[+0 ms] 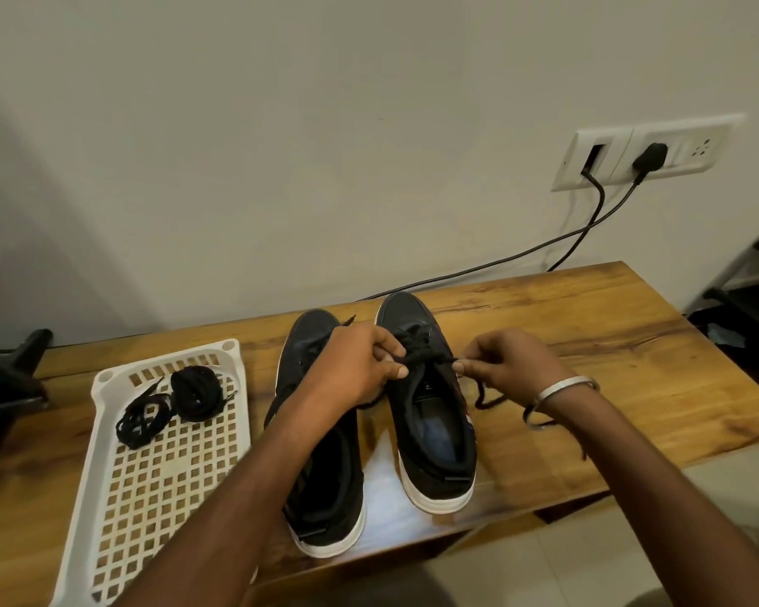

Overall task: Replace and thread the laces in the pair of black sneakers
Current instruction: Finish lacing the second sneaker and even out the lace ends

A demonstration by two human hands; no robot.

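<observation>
Two black sneakers with white soles stand side by side on the wooden table, toes toward the wall: the left sneaker (321, 466) and the right sneaker (430, 431). A black lace (426, 354) runs across the right sneaker's eyelets. My left hand (364, 365) pinches one end of that lace above the shoe's tongue. My right hand (509, 365) pinches the other end, and its loose tail (487, 398) hangs down onto the table. My left forearm crosses over the left sneaker and hides part of it.
A white perforated plastic tray (150, 484) lies left of the shoes, holding a coiled black lace (196, 394) and a loose tangled lace (143, 420). Wall sockets (645, 153) with black cables sit behind the table (610, 343). A dark object (1, 387) stands at the far left.
</observation>
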